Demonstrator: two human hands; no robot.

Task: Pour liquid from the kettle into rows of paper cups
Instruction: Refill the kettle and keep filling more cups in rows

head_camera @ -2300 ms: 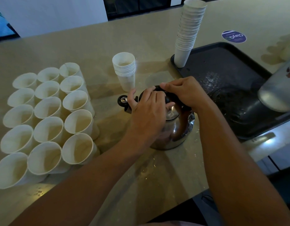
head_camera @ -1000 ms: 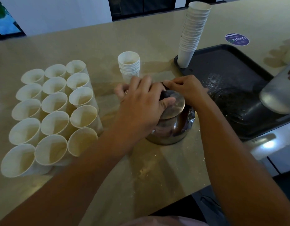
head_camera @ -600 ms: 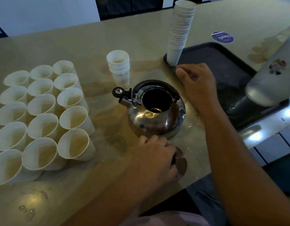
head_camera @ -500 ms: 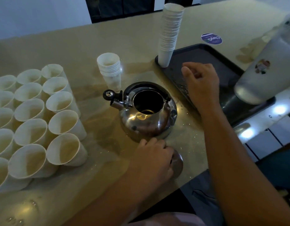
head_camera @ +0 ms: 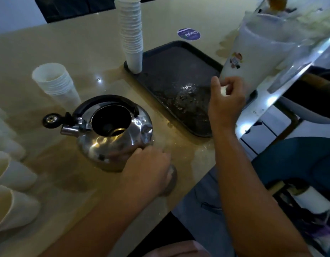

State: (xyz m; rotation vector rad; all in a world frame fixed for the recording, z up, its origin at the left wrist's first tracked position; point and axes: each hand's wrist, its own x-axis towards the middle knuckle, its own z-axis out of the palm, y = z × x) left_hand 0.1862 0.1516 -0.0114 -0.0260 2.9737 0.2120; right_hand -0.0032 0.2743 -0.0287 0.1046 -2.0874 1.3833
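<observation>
The steel kettle [head_camera: 106, 143] stands open on the beige counter, spout and black whistle cap pointing left, handle folded back. My left hand [head_camera: 149, 167] rests over the kettle lid [head_camera: 172, 179], fingers curled on it, just in front of the kettle at the counter's near edge. Over the right side of the black tray [head_camera: 179, 71], my right hand [head_camera: 225, 101] hovers with fingers loosely curled and nothing in them, right by the base of a frosted white pitcher [head_camera: 257, 52]. Rows of paper cups [head_camera: 10, 173] show at the far left edge, partly cut off.
A tall stack of paper cups [head_camera: 131, 34] stands on the tray's back left corner. A short stack of cups [head_camera: 55, 82] stands behind the kettle. The tray is wet. A round purple sticker [head_camera: 188, 34] lies beyond the tray. A shiny rail runs past the pitcher.
My left hand lifted the lid off the kettle and brought it down to the counter in front. My right hand left the kettle handle and moved right to the pitcher. The view swung right.
</observation>
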